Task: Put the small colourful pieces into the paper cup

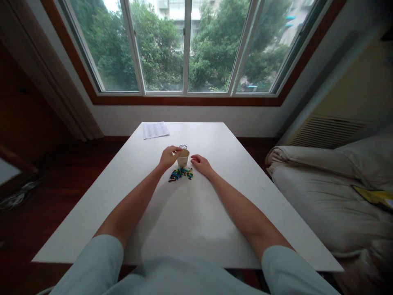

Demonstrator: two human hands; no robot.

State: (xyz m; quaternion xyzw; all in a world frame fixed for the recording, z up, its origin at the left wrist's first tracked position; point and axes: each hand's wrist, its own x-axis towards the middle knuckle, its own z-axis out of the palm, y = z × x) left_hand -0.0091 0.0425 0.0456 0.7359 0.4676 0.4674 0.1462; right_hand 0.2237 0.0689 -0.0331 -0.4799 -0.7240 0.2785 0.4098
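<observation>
Centrally, the cup [183, 160] stands just beyond the coloured pieces [177, 175], nearer the left hand [170, 156], narrow at the cup's rim, than the loosely curled right hand [201, 163], both grips unclear.

Daylight enters by the window [186, 53] at 12 o'clock; sky patch [111, 5] at 11 washed out. White surface [190, 213] bright, soft shadows spreading toward 6. Floor [76, 176] dim toward 9. Window frame [186, 100] leans outward at 10 and 2: wide-angle distortion. Edges smeared, darkened at 4. Small coloured pieces [175, 175] poorly resolved.
</observation>
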